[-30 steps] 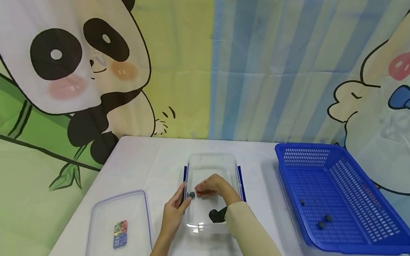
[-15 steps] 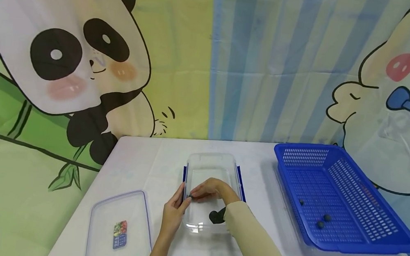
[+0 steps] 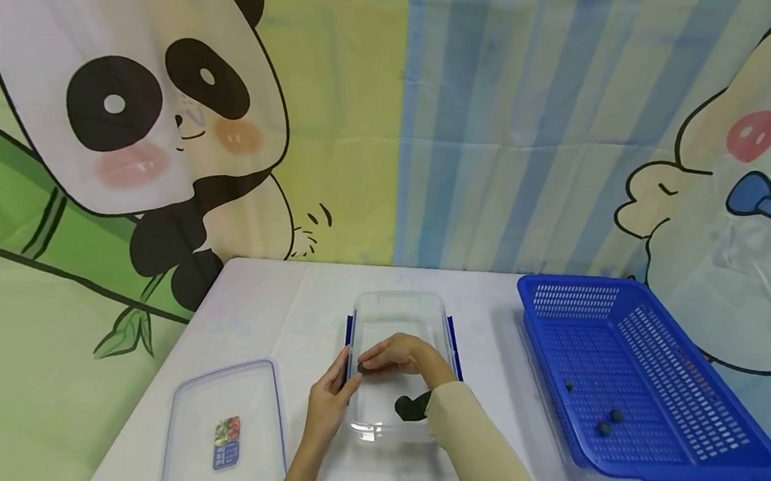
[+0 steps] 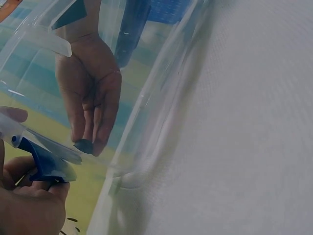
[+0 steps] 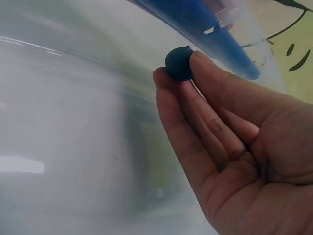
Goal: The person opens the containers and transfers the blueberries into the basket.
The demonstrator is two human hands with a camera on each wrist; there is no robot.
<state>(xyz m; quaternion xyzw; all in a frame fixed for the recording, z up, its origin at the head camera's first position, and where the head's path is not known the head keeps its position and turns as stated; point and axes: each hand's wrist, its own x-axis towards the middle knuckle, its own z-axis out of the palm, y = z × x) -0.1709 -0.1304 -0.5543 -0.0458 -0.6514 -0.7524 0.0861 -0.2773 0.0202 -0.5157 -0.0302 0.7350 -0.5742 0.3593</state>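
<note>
My right hand (image 3: 406, 352) reaches into a clear plastic box (image 3: 371, 419). Its fingertips and thumb pinch a small round dark blue blueberry (image 5: 178, 63) with a little nub on one side. In the head view the blueberry is mostly covered by the fingers, close to the box's left wall. Through the clear wall, the left wrist view shows the right palm and the blueberry at its fingertips. My left hand (image 3: 328, 401) grips the box's left side, thumb toward the rim and fingers around the blue latch flap (image 4: 46, 164).
A clear lid (image 3: 264, 415) with a blue-violet edge and a coloured label lies on the white table to the left. At the right stands a blue perforated basket (image 3: 677, 468) with several small dark balls (image 3: 603, 429). A printed curtain hangs behind the table.
My right hand has moved slightly left to the blueberry, which lay uncovered near my left thumb, and now pinches it. My left hand keeps its grip on the box.
</note>
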